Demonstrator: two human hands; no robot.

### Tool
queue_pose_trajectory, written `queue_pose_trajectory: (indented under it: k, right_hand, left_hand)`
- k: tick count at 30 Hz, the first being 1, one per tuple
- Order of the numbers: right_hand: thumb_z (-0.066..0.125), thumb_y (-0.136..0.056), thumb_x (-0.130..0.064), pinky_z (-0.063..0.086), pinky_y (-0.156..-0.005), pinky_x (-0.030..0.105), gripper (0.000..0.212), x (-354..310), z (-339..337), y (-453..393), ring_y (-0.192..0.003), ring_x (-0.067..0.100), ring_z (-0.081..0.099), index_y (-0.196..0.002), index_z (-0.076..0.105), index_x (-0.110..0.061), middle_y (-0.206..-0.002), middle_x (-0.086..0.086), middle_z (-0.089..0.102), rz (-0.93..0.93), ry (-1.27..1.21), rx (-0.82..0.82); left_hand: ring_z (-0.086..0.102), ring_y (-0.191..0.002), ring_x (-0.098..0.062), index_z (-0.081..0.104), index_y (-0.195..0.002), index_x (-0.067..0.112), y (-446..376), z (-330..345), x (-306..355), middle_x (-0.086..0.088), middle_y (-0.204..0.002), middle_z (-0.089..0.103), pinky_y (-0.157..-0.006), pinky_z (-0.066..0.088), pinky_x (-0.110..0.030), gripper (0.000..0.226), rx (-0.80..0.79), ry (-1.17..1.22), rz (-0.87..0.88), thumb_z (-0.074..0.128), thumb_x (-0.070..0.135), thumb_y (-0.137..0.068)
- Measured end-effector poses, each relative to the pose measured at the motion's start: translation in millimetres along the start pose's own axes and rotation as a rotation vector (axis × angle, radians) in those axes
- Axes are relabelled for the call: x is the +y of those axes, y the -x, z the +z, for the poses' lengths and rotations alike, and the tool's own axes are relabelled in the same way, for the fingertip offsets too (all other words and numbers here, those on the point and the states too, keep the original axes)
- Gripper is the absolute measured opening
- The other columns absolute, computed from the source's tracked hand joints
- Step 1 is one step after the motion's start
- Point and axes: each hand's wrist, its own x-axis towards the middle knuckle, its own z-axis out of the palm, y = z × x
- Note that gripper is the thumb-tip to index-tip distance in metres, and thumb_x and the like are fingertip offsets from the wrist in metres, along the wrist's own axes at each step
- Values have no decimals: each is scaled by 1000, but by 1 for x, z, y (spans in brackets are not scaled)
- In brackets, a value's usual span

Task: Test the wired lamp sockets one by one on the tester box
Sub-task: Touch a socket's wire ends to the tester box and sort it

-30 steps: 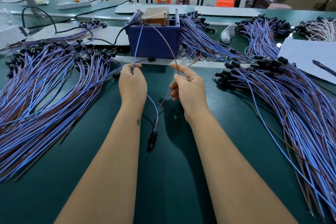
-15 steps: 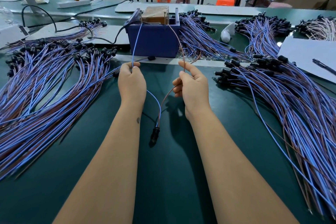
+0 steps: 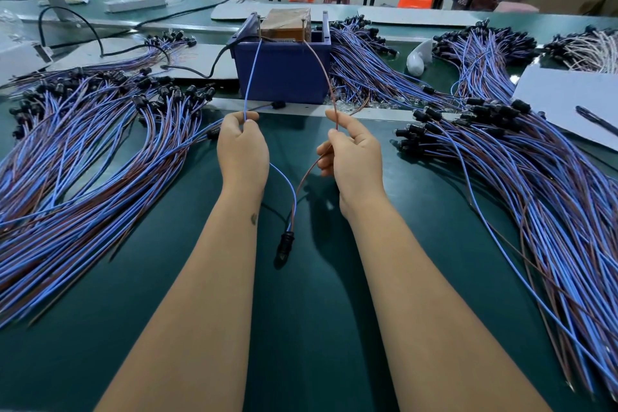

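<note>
The left hand (image 3: pixel 242 150) pinches the blue wire (image 3: pixel 251 77), the right hand (image 3: pixel 354 157) the brown wire (image 3: pixel 322 73), both reaching the blue box (image 3: pixel 282 77). The socket (image 3: pixel 284 246) hangs over the green table (image 3: pixel 301 328), wire piles (image 3: pixel 83 157) flanking. Hands have spread wider since earlier.

bare mat (image 3: pixel 301 328) between wire piles (image 3: pixel 83 160), tester box (image 3: pixel 282 77) ahead

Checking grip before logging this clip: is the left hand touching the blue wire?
Touching. The head view shows the left hand pinching the blue wire between thumb and fingertips, and the wire runs up to the tester box.
</note>
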Motion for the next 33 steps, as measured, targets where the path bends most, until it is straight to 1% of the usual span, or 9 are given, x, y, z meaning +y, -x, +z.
queue_pose_trajectory:
  k: [6, 9, 14, 19, 33]
  right_hand:
    - [45, -97, -5, 43, -44, 20, 37, -1, -1, -1, -46, 9, 48, -122, 65, -23, -63, 1, 55, 5, 4, -1]
    - [45, -97, -5, 44, -45, 20, 37, -2, -1, -1, -47, 9, 48, -122, 64, -23, -63, 1, 56, 13, -1, -1]
    - [44, -97, -3, 45, -45, 20, 39, -1, -2, -1, -46, 8, 49, -123, 63, -25, -64, 1, 56, 16, 33, -11]
    - [44, -96, -3, 44, -44, 20, 39, 0, -1, -2, -45, 8, 49, -120, 64, -25, -63, 2, 56, 13, 52, -5]
    - [44, -96, -3, 44, -45, 20, 38, 0, -2, -2, -47, 9, 50, -122, 63, -24, -65, 3, 57, 9, 59, -10]
  left_hand:
    - [39, -40, 4, 53, -87, 27, 2, -1, 1, 6, -67, 45, -42, 32, -12, 26, 8, 34, -3, 37, 9, -95]
    - [40, -42, 3, 54, -88, 27, 2, -2, 1, 7, -68, 46, -45, 34, -15, 25, 8, 33, 1, 37, 9, -94]
    - [41, -49, -1, 54, -89, 27, 3, -2, 0, 7, -69, 46, -44, 33, -13, 24, 2, 34, -3, 38, 10, -95]
    - [37, -40, 2, 53, -87, 25, 3, -2, 1, 6, -66, 44, -42, 31, -13, 25, -2, 60, 4, 37, 7, -95]
    - [35, -38, 1, 53, -88, 24, 5, -4, 2, 7, -61, 42, -40, 29, -14, 25, -22, 81, -3, 37, 6, -94]
